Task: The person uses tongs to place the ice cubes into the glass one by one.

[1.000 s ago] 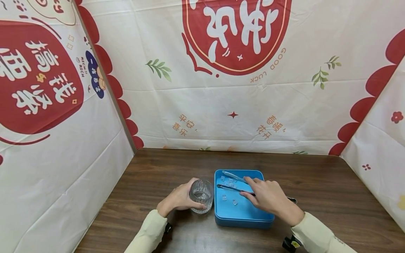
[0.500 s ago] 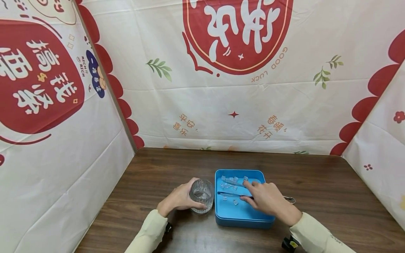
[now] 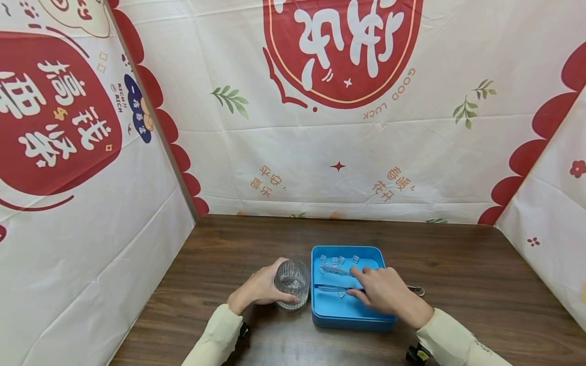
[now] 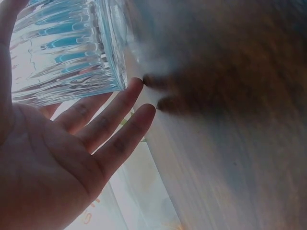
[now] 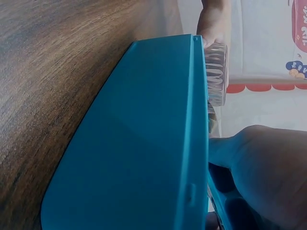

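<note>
My left hand (image 3: 260, 285) grips a ribbed clear glass (image 3: 292, 280) standing just left of a blue rectangular tin (image 3: 353, 322). In the left wrist view, some fingers (image 4: 125, 136) extend under and beside the glass (image 4: 62, 55). With thumb and fingers, my right hand (image 3: 386, 291) holds metal tongs (image 3: 336, 269) spread apart over the tin. Several small clear cubes (image 3: 355, 259) lie inside, mostly toward its far end. One cube (image 3: 341, 294) sits beside the lower tong arm. The tin's wall (image 5: 129, 134) hides most of the tongs from the right wrist view.
A dark wooden table (image 3: 229, 244) carries everything. Printed white cloth (image 3: 293, 147) with red scalloped edging stands behind the table and along both sides. The tongs' looped end projects past the tin's right edge.
My right hand has shifted slightly toward the near side, bringing the tongs with it. The lower tong arm now lies closer to the near cubes. My left hand and the glass stay put.
</note>
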`<state>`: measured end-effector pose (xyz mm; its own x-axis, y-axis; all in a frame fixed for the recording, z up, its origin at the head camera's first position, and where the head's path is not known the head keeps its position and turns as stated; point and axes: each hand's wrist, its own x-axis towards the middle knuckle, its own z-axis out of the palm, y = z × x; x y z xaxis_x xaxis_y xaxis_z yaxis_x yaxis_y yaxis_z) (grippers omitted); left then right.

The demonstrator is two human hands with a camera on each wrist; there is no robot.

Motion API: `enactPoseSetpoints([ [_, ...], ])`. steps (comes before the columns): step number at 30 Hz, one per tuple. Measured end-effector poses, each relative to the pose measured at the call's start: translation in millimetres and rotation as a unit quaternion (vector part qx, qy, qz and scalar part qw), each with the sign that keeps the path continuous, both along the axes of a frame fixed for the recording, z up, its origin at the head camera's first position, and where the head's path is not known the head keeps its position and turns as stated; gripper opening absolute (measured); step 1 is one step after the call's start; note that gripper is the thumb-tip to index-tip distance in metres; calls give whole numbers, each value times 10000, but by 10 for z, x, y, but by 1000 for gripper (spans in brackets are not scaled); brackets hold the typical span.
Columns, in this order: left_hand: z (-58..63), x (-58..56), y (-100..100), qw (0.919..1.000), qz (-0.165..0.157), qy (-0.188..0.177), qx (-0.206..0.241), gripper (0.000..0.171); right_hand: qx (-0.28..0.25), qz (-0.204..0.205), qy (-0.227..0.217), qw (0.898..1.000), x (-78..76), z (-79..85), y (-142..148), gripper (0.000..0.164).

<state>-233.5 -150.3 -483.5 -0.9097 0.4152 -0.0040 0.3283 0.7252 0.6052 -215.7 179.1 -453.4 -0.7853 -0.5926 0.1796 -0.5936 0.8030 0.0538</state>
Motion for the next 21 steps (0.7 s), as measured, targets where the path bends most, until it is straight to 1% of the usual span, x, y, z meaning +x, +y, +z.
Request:
enactPoseSetpoints([
  [6,-10,-6,1,10000,17,-28,20,90,34,65,25,10000,2,-20,4,44],
  [9,-17,-13,0,10000,29,-22,-5,90,7,122,-6,9999,0,-24,6,41],
  [16,-25,-23,2,9998,32,185,-88,92,-27,223,-26,9997,4,-36,4,34],
  [21,-27,-25,5,9997,25,218,-75,92,26,129,-146,9998,6,-35,-3,33],
])
